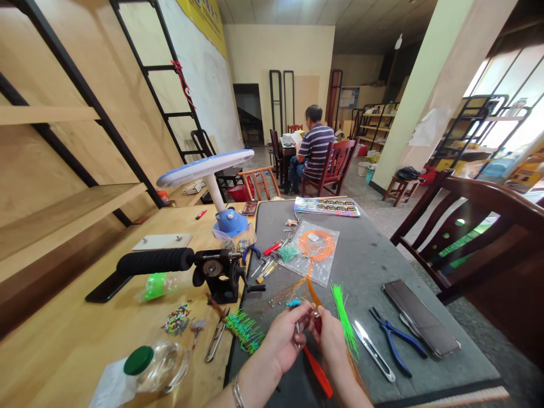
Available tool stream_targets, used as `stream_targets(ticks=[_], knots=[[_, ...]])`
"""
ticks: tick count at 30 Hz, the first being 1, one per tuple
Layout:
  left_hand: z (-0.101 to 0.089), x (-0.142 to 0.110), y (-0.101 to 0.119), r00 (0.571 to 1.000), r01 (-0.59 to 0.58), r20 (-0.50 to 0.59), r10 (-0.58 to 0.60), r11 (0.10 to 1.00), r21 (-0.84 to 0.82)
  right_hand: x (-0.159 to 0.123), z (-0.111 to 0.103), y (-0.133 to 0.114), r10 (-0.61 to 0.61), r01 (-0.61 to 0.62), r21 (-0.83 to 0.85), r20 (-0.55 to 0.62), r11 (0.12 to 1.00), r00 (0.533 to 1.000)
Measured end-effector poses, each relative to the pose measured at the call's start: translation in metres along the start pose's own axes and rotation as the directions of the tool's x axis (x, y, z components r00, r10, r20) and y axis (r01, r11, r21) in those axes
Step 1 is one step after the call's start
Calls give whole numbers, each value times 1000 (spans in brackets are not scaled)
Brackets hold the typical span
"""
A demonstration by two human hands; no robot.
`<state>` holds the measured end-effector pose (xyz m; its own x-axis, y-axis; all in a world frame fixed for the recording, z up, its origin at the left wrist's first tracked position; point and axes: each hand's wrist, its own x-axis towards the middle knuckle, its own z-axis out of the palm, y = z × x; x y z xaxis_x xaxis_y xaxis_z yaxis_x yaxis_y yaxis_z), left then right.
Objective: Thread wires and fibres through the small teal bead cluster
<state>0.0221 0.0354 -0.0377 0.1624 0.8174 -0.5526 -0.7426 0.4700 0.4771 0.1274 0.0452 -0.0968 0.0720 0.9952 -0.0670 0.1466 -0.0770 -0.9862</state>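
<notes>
My left hand [285, 335] and my right hand [334, 339] meet over the grey mat, fingers closed in a pinch around something small. A bit of metal and red shows between the fingertips, but its kind is hidden. An orange-red strip [318, 372] hangs below the hands. Orange fibres [313, 293] run up from them toward a clear bag [327, 266] with a coil of orange line. Small blue beads [293, 304] lie just beyond my left fingers. Right of my right hand lies a bundle of bright green strands [343, 317].
Thread snips [374, 352], blue-handled pliers [395, 340] and a phone [420, 317] lie at right. At left stand a black hand-cranked vise [219, 272], green-blue strands [245, 331], coloured beads [177, 319] and a green-lidded jar [164, 365]. A person [315, 147] sits farther back.
</notes>
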Motion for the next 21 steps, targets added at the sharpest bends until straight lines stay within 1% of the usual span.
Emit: stream_targets(ticks=[8,15,19,21], knots=[[-1,1,0,1000,-7,10,7,1000,10,-2,1,-5,14,-14,67,-7,998,1000],[0,0,1,1000,-3,22,2,1000,23,-1,1,-9,31,-29,70,-31,997,999],[0,1,1,1000,1,23,-2,1000,26,-2,2,-10,66,-64,138,-9,988,998],[0,1,1,1000,0,15,0,1000,21,-2,2,-10,79,-77,142,-5,987,997]])
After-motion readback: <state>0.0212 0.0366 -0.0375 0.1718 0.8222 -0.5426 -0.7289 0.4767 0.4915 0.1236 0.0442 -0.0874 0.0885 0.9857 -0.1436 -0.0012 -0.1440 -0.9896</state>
